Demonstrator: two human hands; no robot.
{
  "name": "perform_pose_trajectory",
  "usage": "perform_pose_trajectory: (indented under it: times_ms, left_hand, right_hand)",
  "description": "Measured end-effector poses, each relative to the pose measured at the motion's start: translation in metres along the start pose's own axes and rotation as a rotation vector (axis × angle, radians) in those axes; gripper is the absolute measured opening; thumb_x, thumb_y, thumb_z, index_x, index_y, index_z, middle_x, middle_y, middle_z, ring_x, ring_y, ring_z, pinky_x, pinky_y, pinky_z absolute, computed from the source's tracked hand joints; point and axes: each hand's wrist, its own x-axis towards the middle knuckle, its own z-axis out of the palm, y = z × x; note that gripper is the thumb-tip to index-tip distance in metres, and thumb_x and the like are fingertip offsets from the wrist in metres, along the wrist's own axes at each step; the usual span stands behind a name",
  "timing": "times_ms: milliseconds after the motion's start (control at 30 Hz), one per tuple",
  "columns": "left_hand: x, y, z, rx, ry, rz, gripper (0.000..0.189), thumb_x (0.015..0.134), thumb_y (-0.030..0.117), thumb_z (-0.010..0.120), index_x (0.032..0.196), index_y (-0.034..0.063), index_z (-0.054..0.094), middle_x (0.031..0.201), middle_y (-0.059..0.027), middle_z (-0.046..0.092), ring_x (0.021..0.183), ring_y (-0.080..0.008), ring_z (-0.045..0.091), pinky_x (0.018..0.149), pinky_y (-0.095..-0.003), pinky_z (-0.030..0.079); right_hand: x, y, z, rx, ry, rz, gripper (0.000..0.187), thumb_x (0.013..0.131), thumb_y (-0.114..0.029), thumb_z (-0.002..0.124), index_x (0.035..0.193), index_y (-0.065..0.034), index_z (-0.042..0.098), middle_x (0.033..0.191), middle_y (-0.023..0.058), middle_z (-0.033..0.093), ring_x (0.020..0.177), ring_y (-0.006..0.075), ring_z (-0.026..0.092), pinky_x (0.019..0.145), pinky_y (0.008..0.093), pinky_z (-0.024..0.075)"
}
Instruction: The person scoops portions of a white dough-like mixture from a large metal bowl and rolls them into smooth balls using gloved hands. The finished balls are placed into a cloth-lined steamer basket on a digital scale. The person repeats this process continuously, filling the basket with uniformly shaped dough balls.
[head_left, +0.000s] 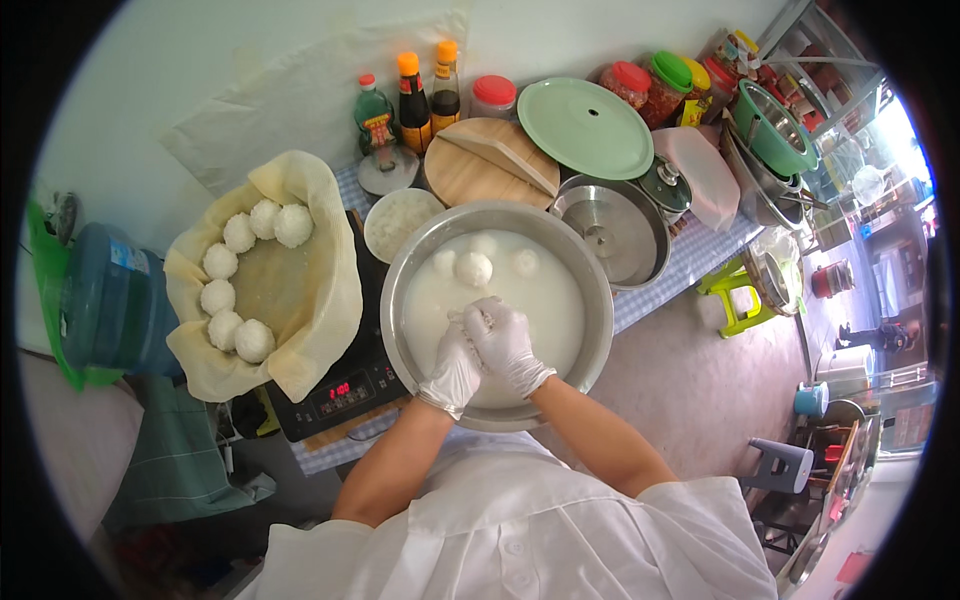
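Note:
My left hand (456, 367) and my right hand (507, 343), both in thin white gloves, are cupped tightly together over a wide metal basin (598, 330). Between the palms is a white mass with rice grains (480, 346) showing; most of it is hidden. Cloudy white liquid (551, 300) fills the lower part of the basin. A white ball (474, 268) sits in it beyond my fingers, with several others partly sunk nearby. To the left, several rice-coated balls (255, 340) line the left side of a container lined with pale cloth (335, 255). A bowl of white rice (405, 222) touches the basin's far left.
Under the cloth-lined container is an induction cooker (341, 394) with a lit display. Behind stand a wooden lid (480, 161), a green lid (585, 127), a metal pot (660, 262) and sauce bottles (412, 105). A blue water jug (112, 300) is far left; a green stool (739, 300) stands right.

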Motion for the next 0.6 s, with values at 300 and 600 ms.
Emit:
perform_pose_trajectory:
  times_ms: [300, 600]
  left_hand:
    - [-0.04, -0.021, 0.05, 0.615, 0.34, 0.25, 0.087, 0.084, 0.079, 0.032, 0.132, 0.0083, 0.049, 0.131, -0.0109, 0.053, 0.118, -0.0298, 0.052, 0.097, -0.0478, 0.044]
    - [-0.039, -0.016, 0.053, 0.523, 0.34, 0.15, 0.081, 0.087, 0.072, 0.041, 0.139, 0.0095, 0.043, 0.138, -0.0139, 0.048, 0.126, -0.0333, 0.046, 0.105, -0.0477, 0.038]
  right_hand:
    - [-0.003, 0.015, 0.002, 0.117, 0.042, -0.209, 0.022, 0.088, -0.022, 0.056, 0.089, -0.004, 0.069, 0.094, 0.0189, 0.066, 0.092, 0.0358, 0.063, 0.08, 0.0415, 0.0496]
    - [0.004, 0.013, -0.008, 0.682, -0.369, 0.348, 0.024, 0.09, -0.021, 0.053, 0.092, -0.0038, 0.07, 0.092, 0.0125, 0.068, 0.092, 0.0287, 0.064, 0.082, 0.0378, 0.0489]
